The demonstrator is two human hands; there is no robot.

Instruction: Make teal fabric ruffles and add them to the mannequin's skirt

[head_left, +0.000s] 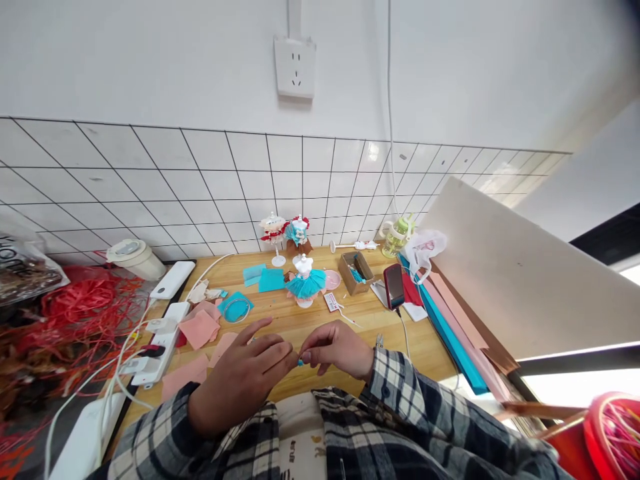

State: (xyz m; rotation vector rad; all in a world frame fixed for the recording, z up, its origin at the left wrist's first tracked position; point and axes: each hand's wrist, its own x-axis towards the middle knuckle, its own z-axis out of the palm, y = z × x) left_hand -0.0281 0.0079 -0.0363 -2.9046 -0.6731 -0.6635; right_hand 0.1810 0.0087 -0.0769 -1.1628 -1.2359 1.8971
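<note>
My left hand (253,370) and my right hand (337,345) meet low over the wooden table. A small blue piece (301,363), perhaps paper or cloth, sits pinched between their fingertips; its exact kind is too small to tell. My left forefinger sticks out, and the left thumb is hidden beneath the hand. On the right, thumb and forefinger are pressed together. Just beyond stands a small white dress form (303,266) wearing a blue pleated skirt (306,285). Pink paper squares (200,325) and a blue sheet with a wire coil (237,309) lie left of it.
Two more dressed forms (273,230) stand by the tiled wall. A cardboard box (355,272), a phone (394,287) on a cable and a green bottle (399,235) are to the right. Power strips (163,343) with cables line the left edge; long coloured sheets (450,333) lie right.
</note>
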